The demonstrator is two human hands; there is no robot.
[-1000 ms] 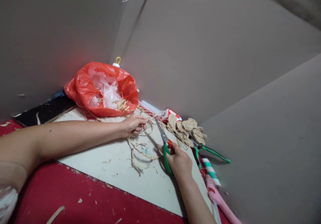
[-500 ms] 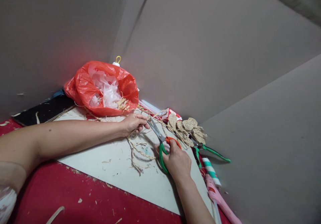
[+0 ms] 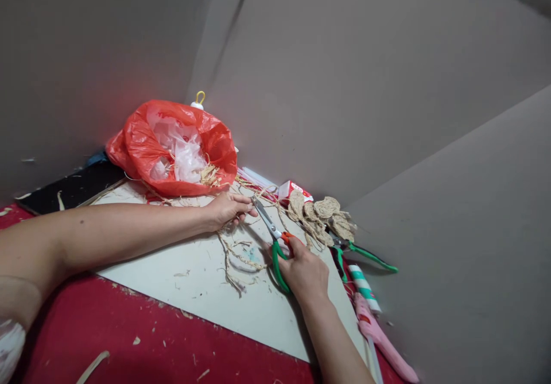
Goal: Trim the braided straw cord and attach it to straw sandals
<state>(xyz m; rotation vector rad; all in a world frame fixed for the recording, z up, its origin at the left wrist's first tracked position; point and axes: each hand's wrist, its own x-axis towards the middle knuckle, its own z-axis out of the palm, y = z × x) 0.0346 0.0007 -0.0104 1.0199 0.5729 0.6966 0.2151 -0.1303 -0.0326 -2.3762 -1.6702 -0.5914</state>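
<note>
My right hand (image 3: 303, 272) is closed around the green and orange handles of a pair of scissors (image 3: 266, 218). The blades point up and left, their tips at the fingertips of my left hand (image 3: 232, 209). That hand is pinched closed on a braided straw cord (image 3: 235, 258), whose frayed strands hang below it onto the white board (image 3: 202, 283). What lies exactly between the blades is too small to make out. Several coiled straw braid pieces (image 3: 327, 210) lie to the right, beyond the scissors.
A red plastic bag (image 3: 138, 148) holding clear plastic and straw scraps stands behind my left hand. Along the right edge are green-handled pliers (image 3: 370, 256), a green-striped white roll (image 3: 364, 287) and a pink glue gun (image 3: 383, 341). Grey walls (image 3: 344, 85) enclose the corner; red cloth (image 3: 129, 338) lies in front.
The scissors' blades look closer together, and the right hand's grip has tightened slightly. The left hand stays at nearly the same spot. The whole view has shifted a little.
</note>
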